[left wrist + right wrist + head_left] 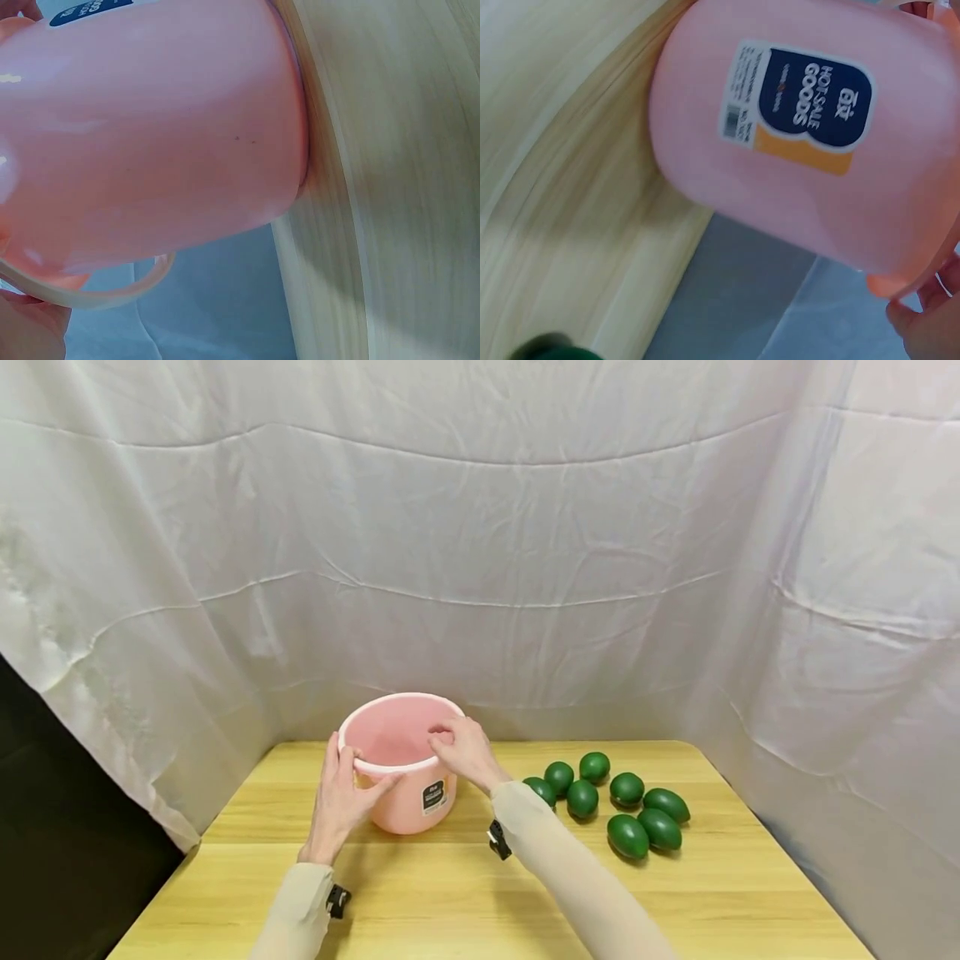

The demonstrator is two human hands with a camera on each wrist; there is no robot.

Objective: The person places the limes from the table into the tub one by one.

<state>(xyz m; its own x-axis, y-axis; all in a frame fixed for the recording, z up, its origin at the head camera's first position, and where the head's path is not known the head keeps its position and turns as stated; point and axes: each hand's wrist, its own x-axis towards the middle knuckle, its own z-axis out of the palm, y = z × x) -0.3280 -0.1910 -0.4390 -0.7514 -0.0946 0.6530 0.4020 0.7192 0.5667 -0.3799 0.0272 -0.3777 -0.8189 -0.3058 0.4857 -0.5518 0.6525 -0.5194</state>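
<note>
A pink plastic bucket (408,806) with a paler rim and a dark label stands upright on the left part of the table. My left hand (337,797) holds its left rim, fingers bent over the edge and thumb stretched along the front. A pale handle (112,296) loops beside that hand in the left wrist view. Across the opening, my right hand (468,750) grips the right rim, its bent fingertips reaching over the inside. The label (799,109) faces the right wrist camera. Inside, the bucket's visible wall is bare; its floor is hidden.
Several glossy dark green oval fruits (627,837) lie grouped on the wooden table (420,910), to the right of the bucket. My right forearm passes in front of the leftmost one. A whitish curtain (510,543) hangs behind the table and along both sides.
</note>
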